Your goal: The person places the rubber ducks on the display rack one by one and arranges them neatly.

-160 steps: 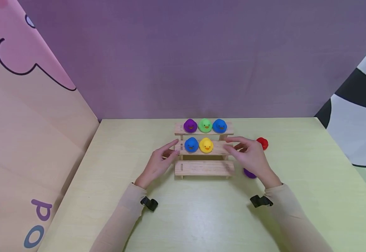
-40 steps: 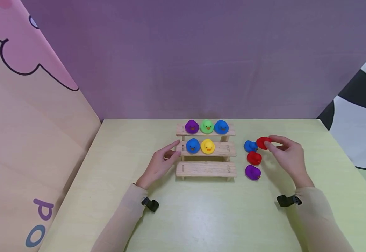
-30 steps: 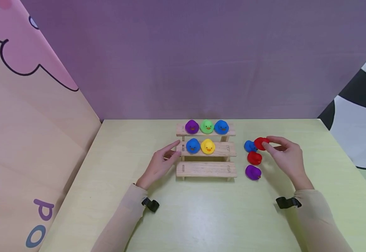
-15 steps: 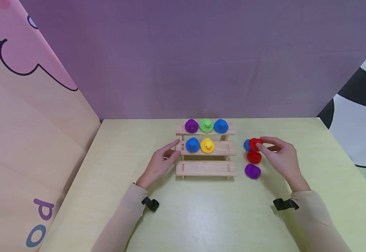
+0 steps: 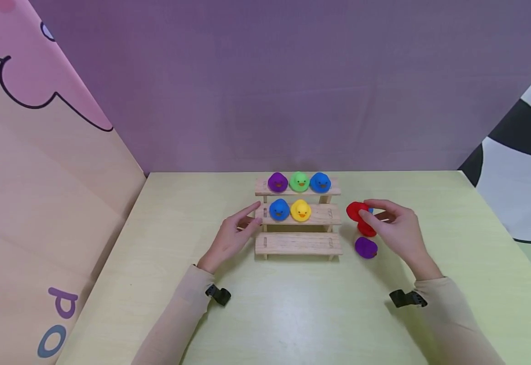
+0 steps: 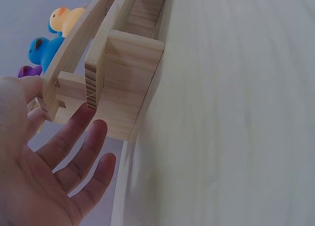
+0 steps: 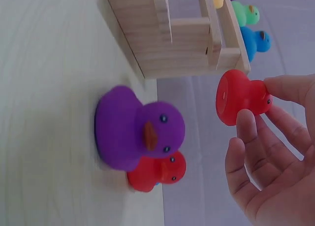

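Note:
A three-tier wooden stand (image 5: 298,244) carries rubber ducks. Purple (image 5: 277,182), green (image 5: 299,181) and blue (image 5: 320,182) ducks sit on the top tier, with a blue duck (image 5: 279,210) and a yellow duck (image 5: 301,210) on the middle one. My left hand (image 5: 229,237) holds the left end of the middle tier between thumb and index finger; its other fingers are spread loosely. To the right of the stand, my right hand (image 5: 397,230) pinches a red duck (image 7: 241,98) by its head, raised off the table and tilted in the right wrist view.
Beneath and beside the right hand, a second red duck (image 5: 366,229) and a purple duck (image 5: 366,248) stand on the table (image 5: 265,314). A blue duck (image 5: 370,210) is mostly hidden there. A purple backdrop (image 5: 292,91) rises behind the table.
From 5.3 s ago, my right hand has left the middle tier and taken hold of a red duck. Over the last second it carries the duck leftward toward the stand; my left hand stays put.

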Motion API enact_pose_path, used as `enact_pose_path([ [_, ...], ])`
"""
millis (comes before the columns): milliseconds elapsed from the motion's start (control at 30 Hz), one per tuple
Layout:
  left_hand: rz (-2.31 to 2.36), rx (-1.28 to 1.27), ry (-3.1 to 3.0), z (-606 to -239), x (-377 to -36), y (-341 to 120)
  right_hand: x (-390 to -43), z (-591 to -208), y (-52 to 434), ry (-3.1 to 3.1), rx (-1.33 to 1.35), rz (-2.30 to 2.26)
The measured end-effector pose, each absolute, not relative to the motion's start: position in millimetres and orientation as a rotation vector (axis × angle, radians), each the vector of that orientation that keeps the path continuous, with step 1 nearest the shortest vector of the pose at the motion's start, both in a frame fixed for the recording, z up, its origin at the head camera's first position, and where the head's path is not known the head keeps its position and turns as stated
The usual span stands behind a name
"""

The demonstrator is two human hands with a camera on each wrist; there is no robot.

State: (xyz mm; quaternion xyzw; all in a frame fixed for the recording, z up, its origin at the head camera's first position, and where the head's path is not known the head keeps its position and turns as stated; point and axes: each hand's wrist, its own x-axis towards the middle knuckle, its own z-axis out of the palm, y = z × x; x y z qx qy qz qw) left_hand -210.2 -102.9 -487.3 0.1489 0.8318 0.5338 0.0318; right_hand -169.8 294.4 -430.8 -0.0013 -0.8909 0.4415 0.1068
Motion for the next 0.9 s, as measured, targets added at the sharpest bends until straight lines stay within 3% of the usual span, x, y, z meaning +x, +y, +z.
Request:
enact_pose_path([
  [900,1.643,0.437,2.558,-486,-209,-102,-168,-424,261,-2.61,0.097,1.299],
])
